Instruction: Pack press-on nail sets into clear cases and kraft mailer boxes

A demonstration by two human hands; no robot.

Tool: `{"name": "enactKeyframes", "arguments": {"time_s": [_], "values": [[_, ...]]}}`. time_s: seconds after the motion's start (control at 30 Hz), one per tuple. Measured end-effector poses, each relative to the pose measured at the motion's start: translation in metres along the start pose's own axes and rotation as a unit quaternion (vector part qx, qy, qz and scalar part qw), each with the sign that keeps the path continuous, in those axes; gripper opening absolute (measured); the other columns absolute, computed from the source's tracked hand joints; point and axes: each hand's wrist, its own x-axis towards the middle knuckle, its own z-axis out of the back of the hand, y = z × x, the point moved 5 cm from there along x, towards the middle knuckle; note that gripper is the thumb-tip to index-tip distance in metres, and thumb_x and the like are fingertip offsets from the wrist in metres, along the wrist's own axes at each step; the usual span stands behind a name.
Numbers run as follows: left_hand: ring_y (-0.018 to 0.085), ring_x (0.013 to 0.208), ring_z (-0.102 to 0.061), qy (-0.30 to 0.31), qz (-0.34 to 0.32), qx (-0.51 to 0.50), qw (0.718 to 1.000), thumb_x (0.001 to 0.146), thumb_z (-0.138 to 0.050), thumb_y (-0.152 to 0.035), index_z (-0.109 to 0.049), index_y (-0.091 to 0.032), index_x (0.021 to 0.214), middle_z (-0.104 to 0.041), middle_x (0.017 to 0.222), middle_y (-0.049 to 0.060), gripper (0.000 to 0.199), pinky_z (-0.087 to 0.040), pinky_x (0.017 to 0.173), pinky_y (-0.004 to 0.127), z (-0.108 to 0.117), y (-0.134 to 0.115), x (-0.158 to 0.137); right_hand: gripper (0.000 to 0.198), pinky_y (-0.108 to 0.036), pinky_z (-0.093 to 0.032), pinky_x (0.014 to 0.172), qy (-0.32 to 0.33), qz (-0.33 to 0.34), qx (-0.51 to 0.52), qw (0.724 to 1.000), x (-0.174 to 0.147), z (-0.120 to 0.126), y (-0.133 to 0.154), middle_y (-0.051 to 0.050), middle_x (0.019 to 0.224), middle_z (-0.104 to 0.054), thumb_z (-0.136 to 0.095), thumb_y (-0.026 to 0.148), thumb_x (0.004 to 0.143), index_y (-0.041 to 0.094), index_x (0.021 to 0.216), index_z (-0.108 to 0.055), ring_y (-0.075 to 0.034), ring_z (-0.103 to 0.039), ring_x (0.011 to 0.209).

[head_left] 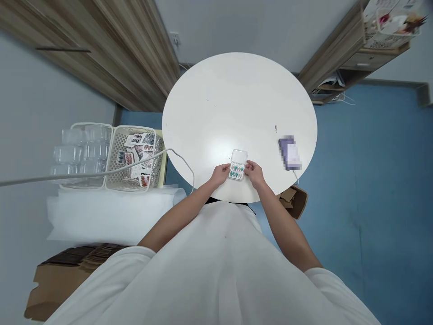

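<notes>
Between my two hands, near the front edge of the round white table, is a small clear plastic box with its lid open toward the far side. Inside it lies a set of press-on nails, green and pale pink, in rows. My left hand is closed on the box's left edge, fingers bent. On the opposite edge, the fingers of my right hand pinch the box's right side. Some fingertips are hidden behind the box.
A blurred purple object with a cable lies on the table at right. Left of the table stand a white basket of nail sets and another basket of clear boxes. A white cable crosses there. An open carton sits below right.
</notes>
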Motion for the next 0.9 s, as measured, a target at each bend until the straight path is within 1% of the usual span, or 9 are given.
{"name": "enactKeyframes", "arguments": {"time_s": [0.1, 0.2, 0.27, 0.33, 0.43, 0.5, 0.6, 0.77, 0.9], "values": [[0.013, 0.073, -0.056, 0.015, -0.006, -0.058, 0.998, 0.069, -0.063, -0.023, -0.063, -0.014, 0.096, -0.061, 0.081, 0.004, 0.029, -0.046, 0.07, 0.028, 0.007, -0.003, -0.009, 0.045, -0.024, -0.048, 0.064, 0.011, -0.012, 0.075, 0.997, -0.019, -0.006, 0.005, 0.0, 0.085, -0.055, -0.062, 0.012, 0.057, 0.018, 0.101, -0.057, -0.01, -0.054, 0.072], [0.01, 0.064, -0.053, 0.0, -0.018, -0.07, 0.997, 0.062, -0.069, -0.021, -0.063, -0.013, 0.087, -0.058, 0.073, 0.001, 0.027, -0.045, 0.064, 0.026, 0.013, -0.009, -0.018, 0.042, -0.023, -0.047, 0.063, 0.024, -0.01, 0.111, 0.994, -0.034, -0.009, 0.014, 0.001, 0.085, -0.054, -0.065, 0.011, 0.055, 0.02, 0.096, -0.059, -0.009, -0.053, 0.072], [0.01, 0.063, -0.053, 0.002, -0.029, -0.076, 0.997, 0.06, -0.072, -0.022, -0.062, -0.013, 0.084, -0.058, 0.071, 0.001, 0.027, -0.045, 0.063, 0.026, 0.015, -0.014, -0.023, 0.043, -0.023, -0.047, 0.063, 0.04, -0.002, 0.129, 0.991, -0.041, -0.009, 0.02, 0.002, 0.085, -0.054, -0.068, 0.012, 0.054, 0.021, 0.095, -0.06, -0.009, -0.053, 0.071], [0.011, 0.066, -0.055, 0.029, -0.032, -0.097, 0.994, 0.059, -0.074, -0.024, -0.062, -0.013, 0.085, -0.06, 0.073, 0.002, 0.03, -0.046, 0.066, 0.027, 0.015, -0.02, -0.027, 0.042, -0.022, -0.046, 0.063, 0.069, 0.002, 0.159, 0.985, -0.045, -0.007, 0.027, 0.002, 0.084, -0.055, -0.07, 0.017, 0.056, 0.023, 0.096, -0.06, -0.008, -0.053, 0.069], [0.013, 0.075, -0.058, 0.095, -0.019, -0.142, 0.985, 0.057, -0.077, -0.026, -0.062, -0.014, 0.09, -0.062, 0.083, 0.005, 0.038, -0.047, 0.072, 0.032, 0.012, -0.029, -0.033, 0.035, -0.023, -0.046, 0.061, 0.118, -0.007, 0.194, 0.974, -0.048, -0.005, 0.038, 0.001, 0.083, -0.058, -0.069, 0.031, 0.063, 0.023, 0.096, -0.061, -0.009, -0.053, 0.066], [0.014, 0.079, -0.059, 0.132, -0.002, -0.17, 0.977, 0.058, -0.078, -0.027, -0.063, -0.014, 0.092, -0.063, 0.09, 0.007, 0.04, -0.046, 0.076, 0.033, 0.01, -0.033, -0.037, 0.033, -0.024, -0.046, 0.059, 0.126, -0.011, 0.186, 0.974, -0.048, -0.003, 0.045, 0.0, 0.083, -0.06, -0.066, 0.038, 0.067, 0.022, 0.095, -0.061, -0.009, -0.053, 0.064], [0.015, 0.084, -0.06, 0.17, 0.028, -0.214, 0.961, 0.064, -0.075, -0.029, -0.063, -0.015, 0.096, -0.063, 0.098, 0.009, 0.037, -0.045, 0.08, 0.033, 0.005, -0.038, -0.044, 0.034, -0.023, -0.045, 0.059, 0.118, 0.006, 0.161, 0.98, -0.048, 0.002, 0.053, 0.001, 0.081, -0.06, -0.064, 0.041, 0.069, 0.023, 0.097, -0.061, -0.01, -0.054, 0.065], [0.013, 0.083, -0.06, 0.159, 0.057, -0.281, 0.945, 0.067, -0.073, -0.022, -0.062, -0.015, 0.1, -0.064, 0.095, 0.009, 0.036, -0.046, 0.079, 0.029, -0.002, -0.039, -0.048, 0.037, -0.023, -0.044, 0.061, 0.132, 0.038, 0.14, 0.98, -0.047, 0.008, 0.057, 0.002, 0.084, -0.06, -0.062, 0.042, 0.069, 0.026, 0.103, -0.058, -0.009, -0.053, 0.065], [0.012, 0.08, -0.06, 0.175, 0.073, -0.298, 0.936, 0.069, -0.071, -0.023, -0.063, -0.014, 0.094, -0.064, 0.09, 0.008, 0.028, -0.047, 0.076, 0.026, -0.009, -0.039, -0.046, 0.038, -0.024, -0.043, 0.063, 0.144, 0.06, 0.119, 0.981, -0.044, 0.016, 0.059, 0.001, 0.087, -0.06, -0.062, 0.043, 0.069, 0.028, 0.103, -0.059, -0.008, -0.051, 0.065]]}}
